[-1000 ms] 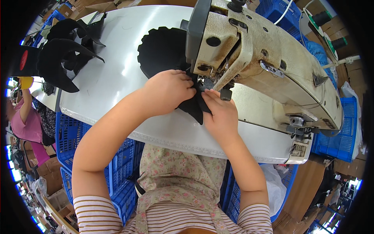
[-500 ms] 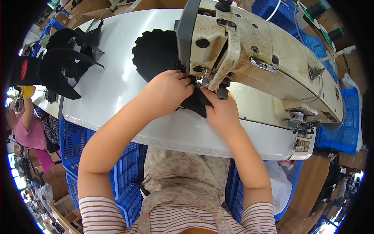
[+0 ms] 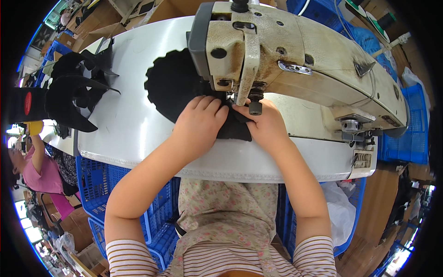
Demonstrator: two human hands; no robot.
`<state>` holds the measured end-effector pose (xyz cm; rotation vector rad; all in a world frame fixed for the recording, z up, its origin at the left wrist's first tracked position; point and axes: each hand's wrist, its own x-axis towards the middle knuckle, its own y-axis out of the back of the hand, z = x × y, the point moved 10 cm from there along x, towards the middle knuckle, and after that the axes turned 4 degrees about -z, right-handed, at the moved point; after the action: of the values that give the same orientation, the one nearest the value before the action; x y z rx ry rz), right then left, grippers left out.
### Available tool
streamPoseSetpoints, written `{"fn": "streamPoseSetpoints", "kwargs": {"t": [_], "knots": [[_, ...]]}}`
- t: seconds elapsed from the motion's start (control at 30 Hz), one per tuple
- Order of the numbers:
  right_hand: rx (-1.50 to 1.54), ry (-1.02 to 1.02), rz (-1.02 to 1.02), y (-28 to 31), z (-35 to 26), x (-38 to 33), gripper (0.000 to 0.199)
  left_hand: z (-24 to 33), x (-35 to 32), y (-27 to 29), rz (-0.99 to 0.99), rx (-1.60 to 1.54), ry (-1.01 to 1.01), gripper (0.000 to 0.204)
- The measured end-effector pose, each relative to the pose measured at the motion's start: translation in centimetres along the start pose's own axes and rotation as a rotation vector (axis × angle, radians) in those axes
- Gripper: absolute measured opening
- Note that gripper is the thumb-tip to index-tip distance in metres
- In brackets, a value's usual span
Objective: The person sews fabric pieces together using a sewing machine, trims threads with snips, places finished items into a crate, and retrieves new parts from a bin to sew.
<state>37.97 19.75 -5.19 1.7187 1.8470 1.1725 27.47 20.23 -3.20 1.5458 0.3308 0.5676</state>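
A black fabric piece [image 3: 168, 85] with a notched, scalloped edge lies under the head of a cream sewing machine [image 3: 295, 64]. My left hand [image 3: 199, 121] presses on it just left of the needle area, fingers bent together and gripping the cloth. On the other side my right hand [image 3: 266, 123] pinches the cloth close to the presser foot, its thumb and fingertips partly behind the machine's knob. Between my hands a flap of the same fabric hangs toward the table's front. The needle and stitch line are mostly hidden.
Several curved black pieces [image 3: 76, 92] are stacked at the left end of the white table [image 3: 124, 124]. Blue crates [image 3: 104, 184] stand below the table, and another blue crate [image 3: 408, 129] is at the right. A person in pink [image 3: 41, 171] sits at far left.
The view has shifted a little. The fabric flap between my hands is spread flatter and squarer than before. Both hands stay on the cloth by the needle.
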Motion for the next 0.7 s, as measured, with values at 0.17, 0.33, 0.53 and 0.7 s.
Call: {"fn": "streamPoseSetpoints", "kwargs": {"t": [0.17, 0.33, 0.53, 0.7], "knots": [[0.001, 0.07, 0.051, -0.2, 0.3, -0.1, 0.043, 0.1, -0.9, -0.3, -0.025, -0.041, -0.043, 0.056], [-0.054, 0.137, 0.133, -0.3, 0.4, -0.5, 0.041, -0.5, -0.9, -0.7, -0.049, -0.111, -0.082, 0.059], [0.034, 0.086, 0.074, -0.6, 1.0, -0.3, 0.026, -0.7, -0.8, -0.5, -0.044, -0.144, -0.141, 0.06], [-0.136, 0.099, 0.103, -0.8, -0.4, -0.6, 0.026, -0.5, -0.8, -0.3, -0.033, -0.132, -0.156, 0.059]]}}
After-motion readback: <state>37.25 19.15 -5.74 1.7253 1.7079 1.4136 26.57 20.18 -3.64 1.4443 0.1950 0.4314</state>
